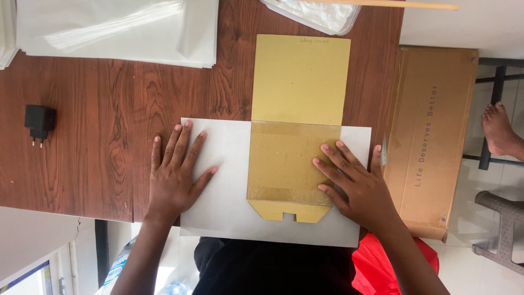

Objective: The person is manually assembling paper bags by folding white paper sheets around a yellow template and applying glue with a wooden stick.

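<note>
Grey sheet (218, 196), one cardboard template (297, 109), two hands (174, 175) (360, 186)

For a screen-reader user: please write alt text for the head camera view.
Two bare hands press flat on a grey sheet on a wooden table: the left hand on the sheet, the right hand on a yellow-brown cardboard template lying over it. A black plug adapter lies left.

Place: a small home-style craft or packing workroom.
Surface: a dark wood-grain table (109, 120).
Supplies: a stack of translucent white paper sheets (117, 27); a large brown cardboard carton (431, 136) beside the table.
Floor: pale tiles (475, 262), someone's bare foot (499, 131).
</note>
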